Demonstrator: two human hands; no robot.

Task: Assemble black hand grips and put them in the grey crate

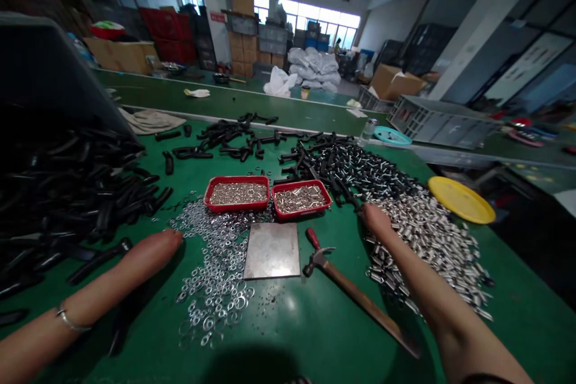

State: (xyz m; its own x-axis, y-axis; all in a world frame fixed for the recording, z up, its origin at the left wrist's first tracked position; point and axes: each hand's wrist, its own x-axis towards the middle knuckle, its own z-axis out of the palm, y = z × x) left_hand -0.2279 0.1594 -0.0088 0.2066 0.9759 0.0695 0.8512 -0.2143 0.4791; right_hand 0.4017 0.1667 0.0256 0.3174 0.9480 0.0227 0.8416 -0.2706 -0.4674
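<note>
My left hand (159, 247) is closed, fingertips low over the left edge of a spread of silver metal rings (216, 276); whatever it holds, if anything, is hidden. A heap of black curved handles (103, 192) lies beside it. My right hand (377, 220) is closed on the end of a black handle (347, 193), which points away toward the black pile. Close to its right lies a large pile of silver metal sleeves (432, 234). Between my hands are a flat square steel plate (272, 251), a wooden-handled claw hammer (355, 291) and a red-handled tool (312, 237) partly under the hammer head.
Two red trays (237, 210) of small metal parts stand beyond the plate. Black pieces with silver pins (364, 168) lie behind the sleeves. A yellow lid (461, 200) sits at the right edge, a grey crate (445, 123) behind it. A dark bin (54, 72) rises at left.
</note>
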